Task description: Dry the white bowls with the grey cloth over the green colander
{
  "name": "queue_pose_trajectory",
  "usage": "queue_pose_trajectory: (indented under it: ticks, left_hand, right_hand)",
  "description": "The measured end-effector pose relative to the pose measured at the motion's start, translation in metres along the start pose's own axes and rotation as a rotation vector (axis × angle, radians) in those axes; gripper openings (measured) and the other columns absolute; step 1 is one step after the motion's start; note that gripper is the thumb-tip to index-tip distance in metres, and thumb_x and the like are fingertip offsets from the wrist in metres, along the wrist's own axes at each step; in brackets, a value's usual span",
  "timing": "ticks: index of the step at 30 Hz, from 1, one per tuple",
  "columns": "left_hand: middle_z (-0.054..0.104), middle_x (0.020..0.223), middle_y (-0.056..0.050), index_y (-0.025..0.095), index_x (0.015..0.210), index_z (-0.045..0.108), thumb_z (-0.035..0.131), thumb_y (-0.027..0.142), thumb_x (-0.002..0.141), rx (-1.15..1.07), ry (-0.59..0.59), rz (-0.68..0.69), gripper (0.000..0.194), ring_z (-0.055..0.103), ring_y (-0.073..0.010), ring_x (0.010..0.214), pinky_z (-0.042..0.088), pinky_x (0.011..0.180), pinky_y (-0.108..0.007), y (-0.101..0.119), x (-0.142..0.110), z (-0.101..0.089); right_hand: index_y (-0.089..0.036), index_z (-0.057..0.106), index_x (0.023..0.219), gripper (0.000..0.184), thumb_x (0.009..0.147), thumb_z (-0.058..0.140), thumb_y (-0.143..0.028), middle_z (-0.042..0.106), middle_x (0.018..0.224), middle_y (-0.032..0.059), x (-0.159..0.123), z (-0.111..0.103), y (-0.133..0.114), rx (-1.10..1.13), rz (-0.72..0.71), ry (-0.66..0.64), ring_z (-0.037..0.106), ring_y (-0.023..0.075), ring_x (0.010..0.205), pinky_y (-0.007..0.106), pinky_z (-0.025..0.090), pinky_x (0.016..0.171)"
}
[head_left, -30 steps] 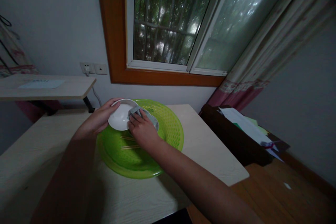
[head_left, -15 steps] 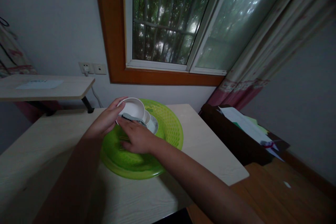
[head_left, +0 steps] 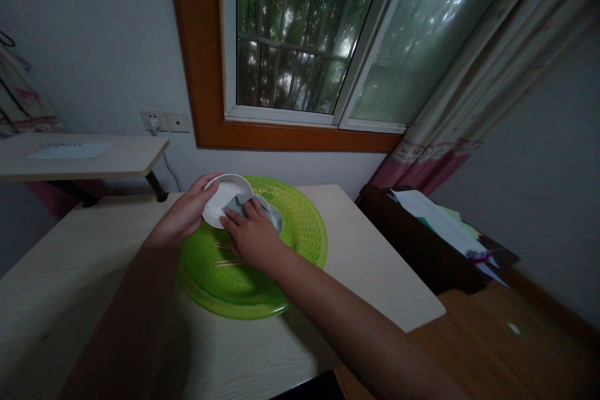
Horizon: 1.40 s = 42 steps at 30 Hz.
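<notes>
White bowl [head_left: 216, 205]: just left of the frame's centre, below mid-height, tipped so its inside faces up toward the camera, in front of the basket's upper left edge
Left grip [head_left: 191, 207]: grasping the white bowl at its left edge, thumb along the rim; the fingers behind the wall are mostly hidden
Right grip [head_left: 255, 234]: fingers spread over the grey cloth [head_left: 237, 204], holding it against the bowl's inner right side; whether any cloth is bunched in the palm is hidden
Bowl's handling: probably light and stiff, with a smooth, perhaps slippery glaze; if ceramic, it could chip or crack from a knock
Bowl's hold: rim and outer wall look the best place, thumb on top and fingers beneath, leaving the inside free
Cloth's handling: soft, limp and light by its look, likely to fold or bunch under the fingers; best pressed flat with several fingertips
Bowl against the grips: left edge within the left grip, right part under the cloth and right grip
Other dishes [head_left: 277, 219]: partly hidden just beyond the right grip's fingers
Green basket [head_left: 312, 244]: below both grips, on the tabletop [head_left: 370, 262]
Chopsticks [head_left: 228, 264]: in the basket, left of the right grip's wrist
</notes>
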State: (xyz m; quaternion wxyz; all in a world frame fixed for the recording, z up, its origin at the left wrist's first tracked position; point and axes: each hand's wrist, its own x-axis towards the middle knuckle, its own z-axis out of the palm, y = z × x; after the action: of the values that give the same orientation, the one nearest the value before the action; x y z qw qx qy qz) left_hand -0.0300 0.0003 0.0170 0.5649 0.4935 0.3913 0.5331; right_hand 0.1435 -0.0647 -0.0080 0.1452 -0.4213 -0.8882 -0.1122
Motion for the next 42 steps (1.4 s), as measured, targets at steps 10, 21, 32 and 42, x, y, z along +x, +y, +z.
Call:
queue_pose_trajectory:
  ticks: [10, 21, 32, 42]
  left_hand:
    - [0.07, 0.107, -0.005, 0.023, 0.121, 0.061, 0.069, 0.034, 0.085, -0.037, 0.01, -0.035, 0.039, 0.065, -0.0157, 0.084, 0.052, 0.071, -0.023, 0.007, -0.004, 0.0]
    - [0.071, 0.103, -0.005, 0.022, 0.123, 0.061, 0.072, 0.036, 0.082, -0.008, -0.023, -0.03, 0.044, 0.064, -0.0144, 0.076, 0.049, 0.063, -0.021, 0.009, -0.007, -0.002]
    - [0.071, 0.101, -0.006, 0.022, 0.122, 0.062, 0.072, 0.035, 0.08, -0.017, -0.007, -0.033, 0.045, 0.063, -0.0144, 0.073, 0.047, 0.059, -0.021, 0.012, -0.008, -0.002]
    - [0.071, 0.108, -0.005, 0.024, 0.129, 0.061, 0.069, 0.035, 0.085, -0.076, 0.022, 0.013, 0.047, 0.067, -0.0168, 0.086, 0.051, 0.069, -0.023, 0.005, -0.003, 0.001]
  right_hand:
    - [-0.02, 0.034, 0.155, 0.072, 0.092, 0.064, -0.039, 0.041, 0.158, 0.0166, -0.001, -0.012, -0.001, 0.011, 0.071, 0.041, 0.046, 0.0317, 0.136, 0.053, 0.024, 0.12]
    - [-0.013, 0.066, 0.111, 0.023, 0.1, 0.051, -0.027, 0.074, 0.111, 0.0131, 0.009, -0.011, 0.004, -0.015, 0.063, 0.104, 0.06, 0.0276, 0.115, 0.046, 0.036, 0.107]
    - [-0.011, 0.068, 0.116, 0.028, 0.101, 0.052, -0.027, 0.064, 0.136, 0.0145, 0.008, -0.004, 0.008, -0.028, 0.052, 0.196, 0.042, 0.0277, 0.141, 0.053, 0.015, 0.126]
    - [-0.002, 0.057, 0.135, 0.065, 0.1, 0.047, -0.056, 0.061, 0.139, 0.0232, 0.005, 0.004, 0.001, 0.008, -0.069, 0.08, 0.053, 0.0307, 0.135, 0.049, 0.022, 0.126]
